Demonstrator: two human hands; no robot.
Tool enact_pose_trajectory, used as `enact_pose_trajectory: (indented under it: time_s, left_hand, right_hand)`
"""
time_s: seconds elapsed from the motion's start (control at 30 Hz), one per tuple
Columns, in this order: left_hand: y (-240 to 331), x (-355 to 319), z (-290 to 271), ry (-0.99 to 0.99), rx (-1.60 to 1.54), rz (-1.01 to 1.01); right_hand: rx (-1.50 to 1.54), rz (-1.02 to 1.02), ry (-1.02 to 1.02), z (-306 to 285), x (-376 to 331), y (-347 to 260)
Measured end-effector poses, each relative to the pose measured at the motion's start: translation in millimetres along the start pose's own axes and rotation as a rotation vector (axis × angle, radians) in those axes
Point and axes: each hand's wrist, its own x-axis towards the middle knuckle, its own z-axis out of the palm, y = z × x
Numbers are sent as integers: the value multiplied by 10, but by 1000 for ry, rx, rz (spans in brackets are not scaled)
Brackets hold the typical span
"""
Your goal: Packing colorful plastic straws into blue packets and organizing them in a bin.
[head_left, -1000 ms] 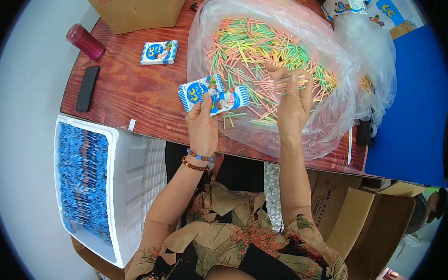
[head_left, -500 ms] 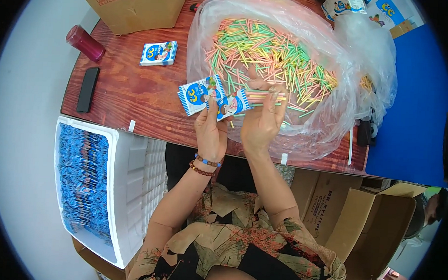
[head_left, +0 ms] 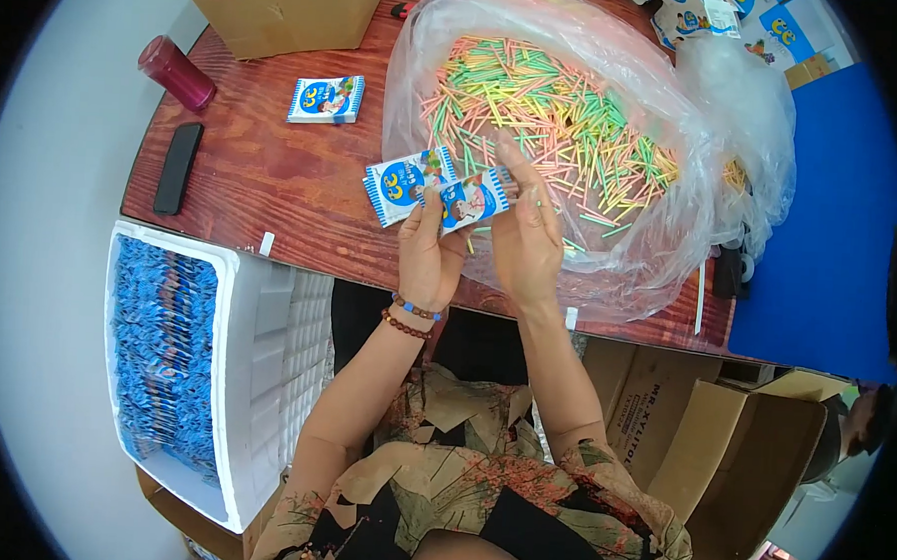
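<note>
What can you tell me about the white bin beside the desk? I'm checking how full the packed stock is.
The white bin stands on the floor at the person's left, below the edge of the wooden desk. It looks like thick white foam, rectangular, open on top, with ribbed walls. Blue packets stand packed in tight rows along its far side; the near side shows bare ribbed wall. Neither hand touches it.

We see bright, even daylight, soft shadows under our hands, white glare on the clear plastic bag (head_left: 615,137), sharp centre, fisheye bending and dark vignette at the rim.
</note>
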Motion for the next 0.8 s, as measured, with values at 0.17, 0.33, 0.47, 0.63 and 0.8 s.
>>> enact_pose_trajectory:
  time_s: [0.17, 0.33, 0.47, 0.63, 0.8]
  left_hand:
    - [30, 19, -86, -46, -100, -63]
    - [107, 24, -63, -25, -177, -34]
    - [238, 20, -97, -104, -164, 30]
    - [631, -9, -176, -153, 30, 35]
    - [933, 105, -419, -93, 391, 52]
  right_hand:
    - [-19, -49, 60, 60, 64, -152]
    - [-476, 156, 36, -74, 38, -330]
    - [-823, 374, -131, 299, 230, -215]
    - [-752, 418, -378, 290, 490, -187]
    - [-756, 594, -540, 541, 732, -93]
